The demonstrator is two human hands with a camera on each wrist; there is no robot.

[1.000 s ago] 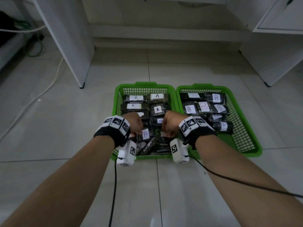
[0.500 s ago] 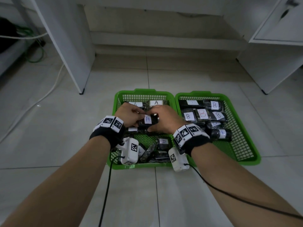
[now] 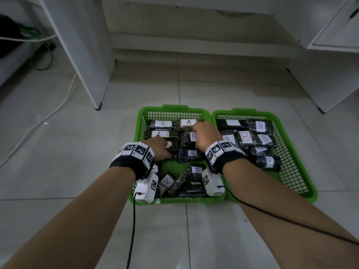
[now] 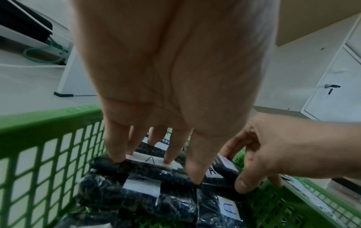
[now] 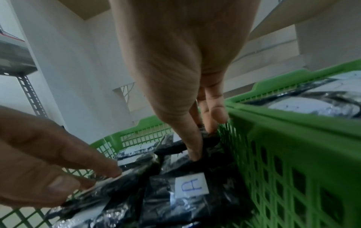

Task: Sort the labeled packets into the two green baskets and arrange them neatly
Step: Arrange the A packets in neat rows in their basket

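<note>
Two green baskets stand side by side on the floor. The left basket (image 3: 174, 109) holds dark packets labeled A in two rows, plus several loose ones (image 3: 196, 171) at its near end. The right basket (image 3: 242, 112) holds packets labeled B (image 3: 245, 137). My left hand (image 3: 159, 150) (image 4: 166, 168) presses straight fingers down on an A packet (image 4: 150, 160) in the left row. My right hand (image 3: 206, 134) (image 5: 205, 138) pinches the end of an A packet (image 3: 191, 137) (image 5: 209, 141) against the basket's right wall (image 5: 273, 146).
A white cabinet panel's foot (image 3: 97, 107) stands on the tiles to the far left of the baskets. A white cable (image 3: 64, 100) runs across the floor at left. A white cabinet (image 3: 320, 84) stands at the right. Tiled floor surrounds the baskets.
Both hands went from the near end of the left basket to its middle rows with an A packet. They have since parted, left to the left row, right to the right row.
</note>
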